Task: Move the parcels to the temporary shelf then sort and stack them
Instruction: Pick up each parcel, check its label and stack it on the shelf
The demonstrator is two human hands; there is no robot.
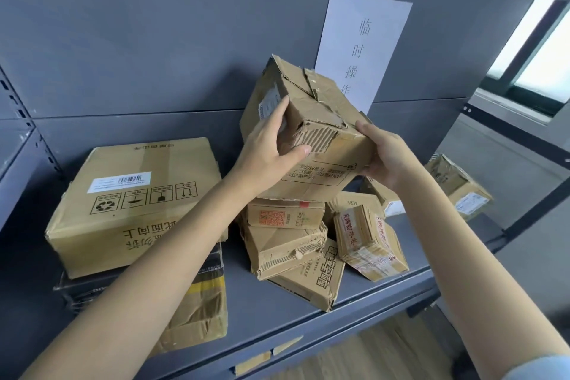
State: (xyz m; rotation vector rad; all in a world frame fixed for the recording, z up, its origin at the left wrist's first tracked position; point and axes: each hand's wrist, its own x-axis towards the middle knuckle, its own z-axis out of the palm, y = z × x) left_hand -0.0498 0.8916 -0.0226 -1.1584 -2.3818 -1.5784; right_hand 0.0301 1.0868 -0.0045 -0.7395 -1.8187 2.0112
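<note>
**Battered parcel held in both hands above the shelf pile**

A torn cardboard parcel point(308, 129) is held tilted between two hands. The left hand point(268, 145) is wrapped round its near left corner, fingers laid up the left face over a white label and the thumb pressed against the ripped near edge. The right hand point(385, 154) is cupped round the lower right end, fingers curled underneath. Each grip is closed on the parcel.

The parcel is carried just above a loose pile of small boxes point(296, 237) on the grey metal shelf point(246, 302); whether its lower edge touches the topmost box cannot be told. To the right of the pile, a small box bound in printed tape point(367, 237) is seen lying tilted. At the left, a large flat carton point(135, 200) is stacked on a dark box point(212, 265) and a crumpled parcel point(200, 318). Behind the held parcel, a white paper sign point(364, 43) with Chinese characters is fixed to the shelf's back panel. Another taped box point(456, 185) is seen far right.
</note>
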